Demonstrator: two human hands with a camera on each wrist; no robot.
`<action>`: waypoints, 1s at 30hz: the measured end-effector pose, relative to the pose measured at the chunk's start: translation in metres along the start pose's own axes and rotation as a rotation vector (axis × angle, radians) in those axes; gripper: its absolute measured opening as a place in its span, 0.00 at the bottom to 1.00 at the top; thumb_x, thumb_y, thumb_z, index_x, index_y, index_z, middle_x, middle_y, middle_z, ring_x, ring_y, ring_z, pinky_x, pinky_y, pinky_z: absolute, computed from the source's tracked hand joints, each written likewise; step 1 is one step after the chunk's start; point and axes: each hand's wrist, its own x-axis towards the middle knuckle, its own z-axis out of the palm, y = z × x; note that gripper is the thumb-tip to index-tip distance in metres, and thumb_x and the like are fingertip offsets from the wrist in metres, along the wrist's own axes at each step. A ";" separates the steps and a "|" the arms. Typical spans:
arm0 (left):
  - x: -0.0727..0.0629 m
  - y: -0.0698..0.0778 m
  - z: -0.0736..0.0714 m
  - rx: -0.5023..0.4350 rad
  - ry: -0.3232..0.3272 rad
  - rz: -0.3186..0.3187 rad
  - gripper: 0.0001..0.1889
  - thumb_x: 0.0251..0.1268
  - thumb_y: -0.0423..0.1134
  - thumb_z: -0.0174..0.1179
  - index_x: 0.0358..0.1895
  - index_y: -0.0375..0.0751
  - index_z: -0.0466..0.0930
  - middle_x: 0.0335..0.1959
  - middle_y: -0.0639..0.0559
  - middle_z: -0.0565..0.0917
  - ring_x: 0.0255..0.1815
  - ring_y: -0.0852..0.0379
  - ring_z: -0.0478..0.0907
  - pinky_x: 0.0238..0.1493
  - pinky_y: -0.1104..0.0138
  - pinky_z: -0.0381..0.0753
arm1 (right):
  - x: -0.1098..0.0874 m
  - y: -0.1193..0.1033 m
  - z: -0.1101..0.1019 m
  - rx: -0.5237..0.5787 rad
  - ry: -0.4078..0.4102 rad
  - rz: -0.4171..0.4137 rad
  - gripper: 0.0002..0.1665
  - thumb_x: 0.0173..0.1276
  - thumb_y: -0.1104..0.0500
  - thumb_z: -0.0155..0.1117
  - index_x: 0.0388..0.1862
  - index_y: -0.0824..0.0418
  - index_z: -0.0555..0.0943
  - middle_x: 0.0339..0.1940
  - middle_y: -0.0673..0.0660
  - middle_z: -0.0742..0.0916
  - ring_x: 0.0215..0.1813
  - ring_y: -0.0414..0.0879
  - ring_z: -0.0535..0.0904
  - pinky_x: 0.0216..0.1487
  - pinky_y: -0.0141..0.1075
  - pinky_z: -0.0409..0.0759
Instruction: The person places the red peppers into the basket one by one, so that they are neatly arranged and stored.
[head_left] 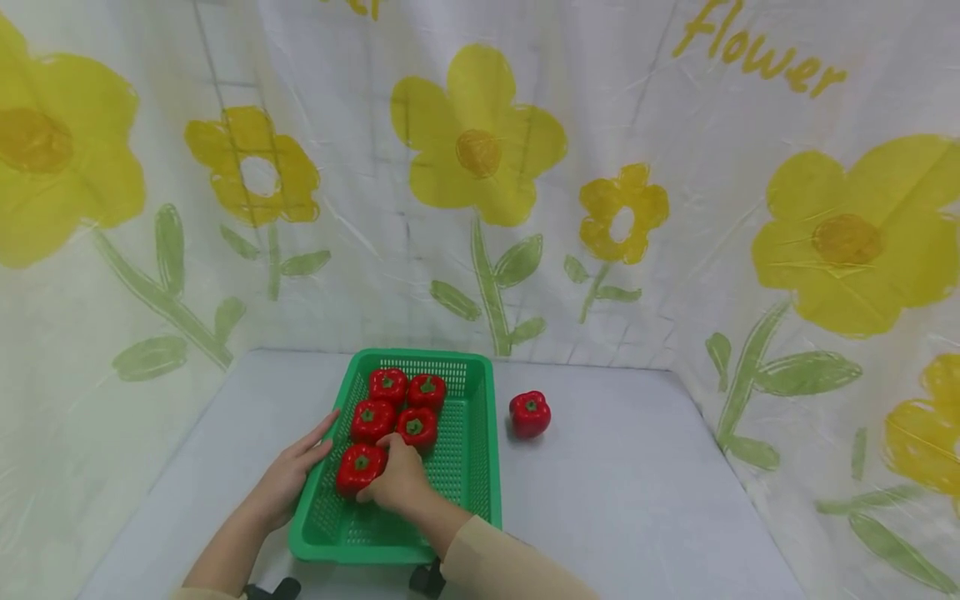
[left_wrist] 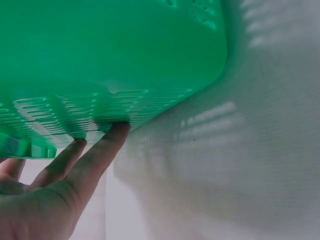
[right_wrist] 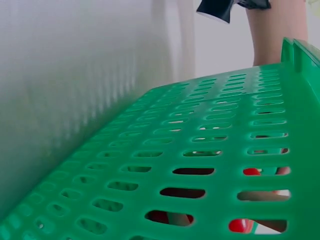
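A green plastic basket (head_left: 492,450) with slotted walls stands on the table in the head view. My left hand (head_left: 287,475) rests against its left side; in the left wrist view the straight fingers (left_wrist: 102,155) touch the outer wall from below the rim. Inside the basket, my right hand (head_left: 402,477) grips a red bell pepper (head_left: 354,473) near the front left, thumb on the near side and fingers on the far side. Several other red bell peppers (head_left: 372,421) lie behind it, stems up. The right wrist view mostly shows the basket wall (right_wrist: 200,130), hiding that hand.
One more red bell pepper (head_left: 530,414) sits on the white table (head_left: 615,492), to the right of the basket. A white curtain (head_left: 345,275) printed with yellow flowers hangs behind the table. Dark wrist devices (head_left: 427,578) show near the basket's front edge.
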 end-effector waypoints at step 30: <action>0.002 -0.001 -0.004 0.035 -0.020 0.012 0.30 0.84 0.53 0.40 0.82 0.64 0.45 0.85 0.45 0.39 0.81 0.33 0.45 0.62 0.47 0.80 | -0.026 0.001 -0.031 0.052 -0.039 -0.060 0.40 0.50 0.64 0.83 0.60 0.52 0.73 0.63 0.60 0.80 0.60 0.55 0.77 0.58 0.52 0.84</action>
